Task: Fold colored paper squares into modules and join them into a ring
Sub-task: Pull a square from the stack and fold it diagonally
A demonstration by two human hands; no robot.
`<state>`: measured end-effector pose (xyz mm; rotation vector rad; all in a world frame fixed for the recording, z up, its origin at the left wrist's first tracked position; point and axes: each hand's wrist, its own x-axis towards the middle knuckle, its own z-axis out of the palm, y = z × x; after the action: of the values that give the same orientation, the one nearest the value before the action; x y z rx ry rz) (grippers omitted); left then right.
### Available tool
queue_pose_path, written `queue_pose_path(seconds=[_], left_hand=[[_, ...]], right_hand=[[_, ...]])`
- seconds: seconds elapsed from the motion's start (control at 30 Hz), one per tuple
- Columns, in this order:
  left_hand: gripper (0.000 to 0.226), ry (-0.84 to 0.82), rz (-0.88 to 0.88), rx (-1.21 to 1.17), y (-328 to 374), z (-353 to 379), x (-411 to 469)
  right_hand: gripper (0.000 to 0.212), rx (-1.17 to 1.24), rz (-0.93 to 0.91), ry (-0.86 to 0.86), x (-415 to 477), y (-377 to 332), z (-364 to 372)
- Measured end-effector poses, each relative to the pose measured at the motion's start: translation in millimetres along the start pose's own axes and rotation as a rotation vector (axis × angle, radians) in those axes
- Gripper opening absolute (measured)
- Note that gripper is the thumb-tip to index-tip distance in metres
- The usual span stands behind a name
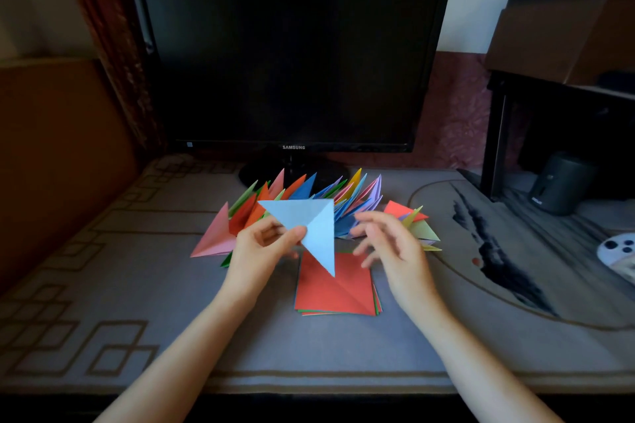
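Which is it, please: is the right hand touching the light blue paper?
Apart: the head view shows a clear gap between the right hand and the light blue paper, which the left hand pinches.

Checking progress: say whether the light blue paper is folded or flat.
Folded: the light blue paper in the left hand shows a crease between triangular faces.
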<state>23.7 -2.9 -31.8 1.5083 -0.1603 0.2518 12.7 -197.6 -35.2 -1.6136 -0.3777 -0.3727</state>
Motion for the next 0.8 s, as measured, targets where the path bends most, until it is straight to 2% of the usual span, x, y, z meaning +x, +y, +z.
queue_pose_path(seconds=[0.13,0.23,0.37,0.5,0.7,0.8], left_hand=[[0.013,-0.118,-0.041,0.015,0.4,1.8,-0.7],[0.016,-0.184,-0.063,0.012,-1.5,3.2,-0.8],[0.021,-0.243,-0.107,-0.019,0.3,2.9,-2.8],[0.023,-0.269,-0.162,-0.033,0.1,2.4,-3.2],[0.024,-0.277,-0.228,-0.131,1.8,1.4,-4.2],[0.017,-0.329,-0.231,-0.172,3.9,2.7,-6.4]], right_hand=[[0.048,-0.174,-0.163,-0.05,-0.2,-0.7,-2.9],[0.056,-0.27,-0.201,-0.13,0.0,0.7,-2.6],[0.043,-0.294,-0.166,-0.213,-0.9,-0.7,-2.3],[0.024,-0.193,-0.112,-0.18,1.1,0.7,-2.9],[0.022,-0.018,0.01,-0.153,-2.9,-1.7,0.8],[0.021,0.012,0.04,-0.134,-2.3,-2.2,2.9]])
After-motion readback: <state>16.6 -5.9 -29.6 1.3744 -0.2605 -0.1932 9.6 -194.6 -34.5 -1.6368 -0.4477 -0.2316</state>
